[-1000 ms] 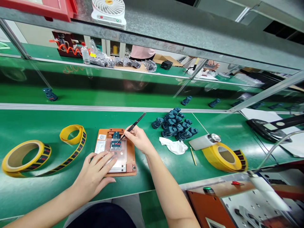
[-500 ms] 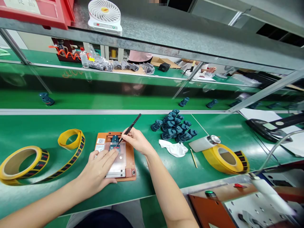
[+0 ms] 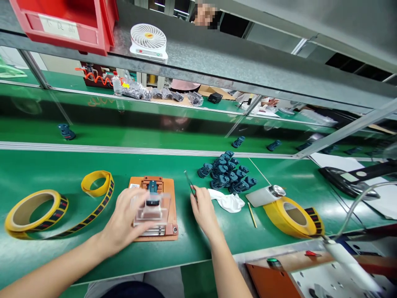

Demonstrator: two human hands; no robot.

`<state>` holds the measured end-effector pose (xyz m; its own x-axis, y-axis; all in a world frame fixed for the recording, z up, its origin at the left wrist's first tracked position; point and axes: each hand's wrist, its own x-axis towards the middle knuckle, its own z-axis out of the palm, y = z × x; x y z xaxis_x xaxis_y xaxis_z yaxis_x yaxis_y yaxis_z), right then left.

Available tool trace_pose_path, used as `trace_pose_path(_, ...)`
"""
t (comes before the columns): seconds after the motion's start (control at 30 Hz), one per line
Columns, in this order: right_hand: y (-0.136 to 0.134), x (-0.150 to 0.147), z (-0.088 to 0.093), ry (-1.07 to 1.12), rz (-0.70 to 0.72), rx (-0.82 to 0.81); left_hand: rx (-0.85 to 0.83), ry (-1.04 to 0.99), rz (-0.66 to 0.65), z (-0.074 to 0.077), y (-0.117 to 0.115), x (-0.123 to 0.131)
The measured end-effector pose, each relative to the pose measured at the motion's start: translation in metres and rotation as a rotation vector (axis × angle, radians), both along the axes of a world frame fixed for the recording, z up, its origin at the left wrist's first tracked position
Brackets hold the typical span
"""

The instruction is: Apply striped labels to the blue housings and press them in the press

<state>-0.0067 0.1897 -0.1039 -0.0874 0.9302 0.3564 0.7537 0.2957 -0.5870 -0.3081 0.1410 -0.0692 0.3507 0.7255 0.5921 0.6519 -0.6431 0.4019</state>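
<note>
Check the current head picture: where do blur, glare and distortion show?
Head view, centre: motion blur ghosts the clear cover at the left hand, and softens the tweezers in the right hand; head view, left and right: pale glare lies on the green tabletop; head view, lower right corner: the machine looks stretched and soft, likely wide-angle distortion.

Left hand (image 3: pixel 122 217) gripping a clear cover (image 3: pixel 159 214) over an orange fixture (image 3: pixel 172 203), right hand (image 3: pixel 204 209) holding dark tweezers (image 3: pixel 190 182), blue parts (image 3: pixel 219 182) clustered beyond, yellow rolls (image 3: pixel 13 219) on the desk (image 3: pixel 58 263)
</note>
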Motion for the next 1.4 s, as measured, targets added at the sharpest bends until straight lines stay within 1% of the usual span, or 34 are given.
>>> trace_pose_path(0.07,-0.011,0.010,-0.018,-0.040,-0.022,-0.008,0.198,-0.014,-0.109,-0.010,-0.029,-0.004)
trace_pose_path(0.1,-0.015,0.014,-0.024,-0.063,-0.043,-0.011,0.246,0.006,-0.185,-0.017,-0.045,-0.007)
trace_pose_path(0.17,-0.022,0.017,-0.029,-0.101,-0.095,-0.015,0.259,0.081,-0.344,-0.029,-0.074,-0.013)
trace_pose_path(0.23,-0.026,0.011,-0.022,-0.112,-0.083,-0.005,0.209,0.162,-0.440,-0.039,-0.092,-0.018)
trace_pose_path(0.27,-0.026,0.004,-0.016,-0.101,-0.025,-0.005,0.167,0.185,-0.453,-0.042,-0.097,-0.020)
trace_pose_path(0.3,-0.026,-0.005,-0.008,-0.082,0.069,-0.014,0.121,0.194,-0.438,-0.044,-0.098,-0.022)
trace_pose_path(0.37,-0.021,-0.025,0.007,-0.043,0.315,-0.059,0.045,0.186,-0.350,-0.046,-0.093,-0.023)
trace_pose_path(0.43,-0.014,-0.043,0.015,-0.031,0.514,-0.116,-0.006,0.179,-0.231,-0.046,-0.084,-0.022)
trace_pose_path(0.5,-0.004,-0.054,0.014,-0.032,0.610,-0.150,-0.060,0.185,-0.155,-0.045,-0.076,-0.018)
trace_pose_path(0.57,0.005,-0.058,0.008,-0.018,0.636,-0.171,-0.098,0.188,-0.144,-0.045,-0.072,-0.015)
trace_pose_path(0.7,0.017,-0.058,-0.001,0.021,0.618,-0.180,-0.104,0.156,-0.186,-0.044,-0.071,-0.014)
trace_pose_path(0.77,0.020,-0.058,0.000,0.040,0.618,-0.178,-0.106,0.146,-0.189,-0.045,-0.071,-0.015)
trace_pose_path(0.9,0.018,-0.063,0.003,0.072,0.679,-0.190,-0.094,0.156,-0.180,-0.048,-0.070,-0.015)
trace_pose_path(0.97,0.018,-0.067,0.004,0.084,0.664,-0.205,-0.084,0.167,-0.179,-0.049,-0.070,-0.014)
trace_pose_path(1.07,0.022,-0.074,0.009,0.106,0.559,-0.180,-0.070,0.160,-0.183,-0.049,-0.071,-0.015)
trace_pose_path(1.17,0.025,-0.082,0.018,0.107,0.401,-0.109,-0.046,0.069,-0.177,-0.046,-0.069,-0.019)
trace_pose_path(1.23,0.023,-0.089,0.025,0.010,0.351,-0.103,-0.020,-0.034,-0.133,-0.042,-0.059,-0.022)
trace_pose_path(1.3,0.020,-0.096,0.031,-0.124,0.328,-0.116,-0.017,-0.150,-0.053,-0.035,-0.038,-0.022)
trace_pose_path(1.37,0.016,-0.102,0.038,-0.186,0.276,-0.100,-0.086,-0.292,0.047,-0.024,-0.010,-0.018)
trace_pose_path(1.4,0.014,-0.104,0.042,-0.174,0.249,-0.068,-0.164,-0.385,0.097,-0.016,0.006,-0.014)
